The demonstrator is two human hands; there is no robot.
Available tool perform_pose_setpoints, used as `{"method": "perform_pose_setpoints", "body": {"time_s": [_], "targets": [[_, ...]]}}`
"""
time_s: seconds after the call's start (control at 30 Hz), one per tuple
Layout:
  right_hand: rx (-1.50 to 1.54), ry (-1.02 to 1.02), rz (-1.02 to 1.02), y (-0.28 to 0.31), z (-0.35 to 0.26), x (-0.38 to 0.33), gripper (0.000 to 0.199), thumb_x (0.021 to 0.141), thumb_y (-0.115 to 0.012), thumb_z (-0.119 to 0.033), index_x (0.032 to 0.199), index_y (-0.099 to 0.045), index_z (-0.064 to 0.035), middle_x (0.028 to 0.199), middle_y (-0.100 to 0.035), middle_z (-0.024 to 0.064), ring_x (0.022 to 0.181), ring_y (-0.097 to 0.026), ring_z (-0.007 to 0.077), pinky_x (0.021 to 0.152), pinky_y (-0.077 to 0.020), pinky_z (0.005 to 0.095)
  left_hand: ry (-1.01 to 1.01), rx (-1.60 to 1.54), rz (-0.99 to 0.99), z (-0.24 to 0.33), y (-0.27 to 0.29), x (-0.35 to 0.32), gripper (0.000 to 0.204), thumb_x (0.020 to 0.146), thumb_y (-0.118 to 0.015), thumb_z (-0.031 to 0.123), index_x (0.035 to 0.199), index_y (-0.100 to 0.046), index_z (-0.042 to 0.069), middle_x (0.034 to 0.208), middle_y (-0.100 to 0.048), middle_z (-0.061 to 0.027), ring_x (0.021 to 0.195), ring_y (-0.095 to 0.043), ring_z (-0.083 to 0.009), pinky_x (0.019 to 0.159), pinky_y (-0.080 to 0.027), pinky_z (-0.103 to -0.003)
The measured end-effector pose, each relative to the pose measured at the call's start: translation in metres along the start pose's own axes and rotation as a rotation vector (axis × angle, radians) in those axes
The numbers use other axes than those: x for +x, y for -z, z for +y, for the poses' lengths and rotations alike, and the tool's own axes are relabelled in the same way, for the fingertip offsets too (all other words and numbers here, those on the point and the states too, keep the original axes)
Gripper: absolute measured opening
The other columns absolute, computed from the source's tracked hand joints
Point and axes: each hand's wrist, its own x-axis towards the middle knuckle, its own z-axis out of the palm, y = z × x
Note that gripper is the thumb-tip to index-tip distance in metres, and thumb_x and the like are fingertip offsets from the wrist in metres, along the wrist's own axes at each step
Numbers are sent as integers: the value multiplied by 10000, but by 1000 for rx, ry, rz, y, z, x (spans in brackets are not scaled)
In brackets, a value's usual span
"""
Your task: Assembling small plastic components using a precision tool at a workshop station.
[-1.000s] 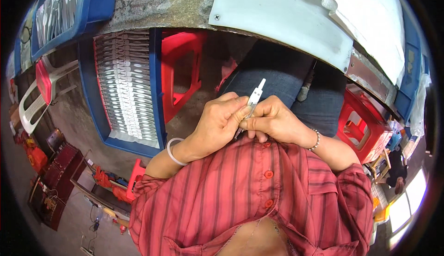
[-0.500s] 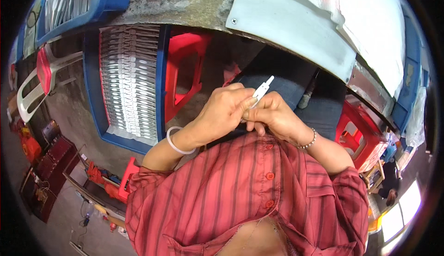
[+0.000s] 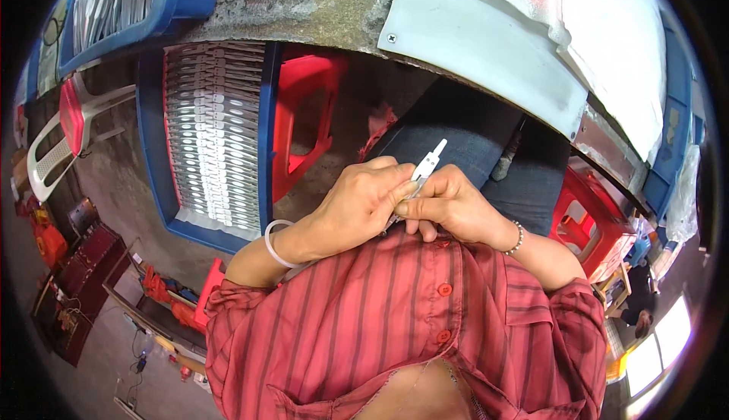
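White, slender, tapered piece (image 3: 427,165) held in close finger pinches by left hand (image 3: 363,201) and right hand (image 3: 457,206), before the red striped shirt (image 3: 380,298); blue rectangular crate (image 3: 266,135) (packed with rows of grey-white slender pieces (image 3: 216,135)) at left.

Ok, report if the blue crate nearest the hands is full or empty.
Nearly full: slim pieces cover most of the blue crate, leaving some white liner.

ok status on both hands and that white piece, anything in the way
Left hand and right hand both pinching the white piece. Piece slanted, narrow end exposed, middle partly covered. Nothing seen blocking it.
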Motion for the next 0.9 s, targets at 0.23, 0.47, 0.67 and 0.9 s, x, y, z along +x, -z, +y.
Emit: {"method": "perform_pose_setpoints", "body": {"time_s": [0.23,0.47,0.67,0.9], "targets": [[-18,-18,-19,-2,-2,-2,251,884,-635,-125,671,-651,5,613,-627,50,489,-560,85,442,-430,221,-17,-26,13,3,2,-4,130,881,-581,34,953,-616,-68,668,-513,-157,586,-507,-264,525,-400,-342],[-108,-59,-58,1,-2,-2,153,880,-647,-98,785,-692,13,668,-656,60,497,-559,83,461,-444,222,-3,-61,3,-3,1,-9,121,877,-581,32,941,-616,-64,687,-531,-164,597,-504,-267,531,-399,-345],[1,-77,-91,10,0,3,134,881,-646,-96,809,-692,7,671,-657,67,484,-552,82,448,-429,202,517,-632,-335,-16,12,9,305,954,-564,185,1190,-601,-5,781,-625,-4,579,-489,-42,498,-401,-200],[324,-32,-67,13,9,8,133,886,-657,-132,842,-673,-8,670,-647,69,472,-520,78,445,-407,188,528,-1384,-212,-40,-15,15,506,898,-649,314,1237,-541,-47,731,-585,16,537,-454,-13,479,-371,-160]]}}
